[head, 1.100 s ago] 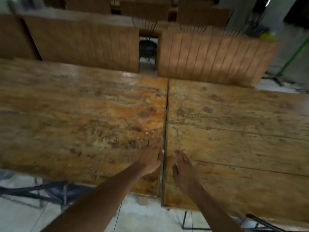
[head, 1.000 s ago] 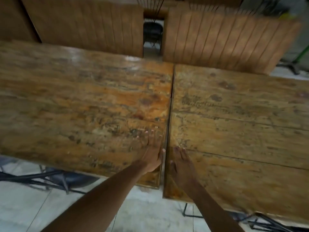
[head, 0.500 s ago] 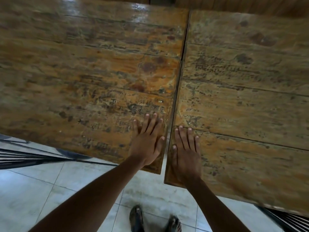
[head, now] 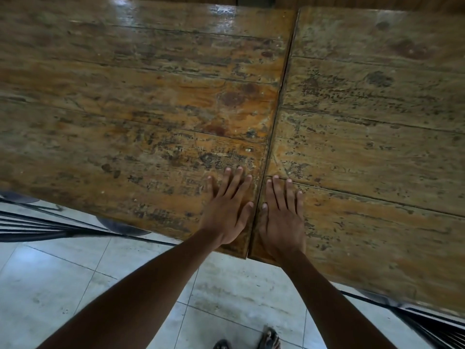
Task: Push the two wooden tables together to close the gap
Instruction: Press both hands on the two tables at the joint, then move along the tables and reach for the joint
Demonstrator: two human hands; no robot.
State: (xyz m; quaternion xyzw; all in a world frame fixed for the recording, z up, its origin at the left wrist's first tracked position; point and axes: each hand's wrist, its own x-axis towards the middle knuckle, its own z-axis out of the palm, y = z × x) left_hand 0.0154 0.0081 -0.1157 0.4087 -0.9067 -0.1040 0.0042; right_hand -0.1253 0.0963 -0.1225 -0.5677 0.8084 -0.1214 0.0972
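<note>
Two worn wooden tables stand side by side, the left table [head: 125, 109] and the right table [head: 372, 137]. Only a thin dark seam [head: 276, 117] runs between their tops, a little wider near the front edge. My left hand [head: 227, 210] lies flat, palm down, on the left table's near right corner. On the right table's near left corner rests my right hand [head: 281, 217], also flat with fingers spread. Neither hand holds anything. The thumbs almost meet across the seam.
Pale floor tiles [head: 63, 285] lie below the tables' front edges. Dark metal frame bars show under the left table [head: 37, 227] and at the lower right [head: 432, 326]. My sandalled feet [head: 251, 342] stand on the tiles near the seam.
My view tilted down, so the benches behind dropped out of sight. Both hands slid slightly forward and flattened on the corners. The gap at the front edge looks narrower.
</note>
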